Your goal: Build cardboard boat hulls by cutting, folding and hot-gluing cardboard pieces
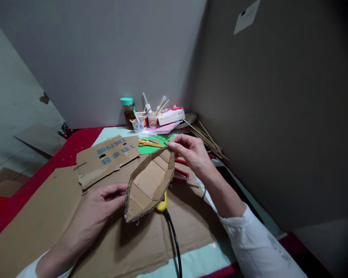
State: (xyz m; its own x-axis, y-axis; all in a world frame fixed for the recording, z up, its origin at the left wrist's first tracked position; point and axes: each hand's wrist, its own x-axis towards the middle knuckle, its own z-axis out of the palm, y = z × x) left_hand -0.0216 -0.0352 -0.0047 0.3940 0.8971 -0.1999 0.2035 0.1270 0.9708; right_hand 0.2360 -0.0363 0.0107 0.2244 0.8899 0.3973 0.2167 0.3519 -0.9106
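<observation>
Two hands: left hand [97, 204] and right hand [191, 152], both on one boat-shaped cardboard piece [149, 183]. Beyond the hands: one printed cardboard flap [107, 156], one pair of orange scissors [149, 143], three paper cups [145, 121], one green-capped jar [128, 112], one bundle of wooden sticks [207, 139].

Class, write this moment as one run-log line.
left hand: holds cardboard boat near end | right hand: pinches far tip | under boat: yellow tool, black cord

1. We read blue Chinese characters in two rows on the flat cardboard piece [107, 156], which lies just left of the orange scissors [149, 143]; the lower row looks like "轻拿轻".
2. Behind the scissors, we see red print on the white box [171, 115], too small to read.
</observation>
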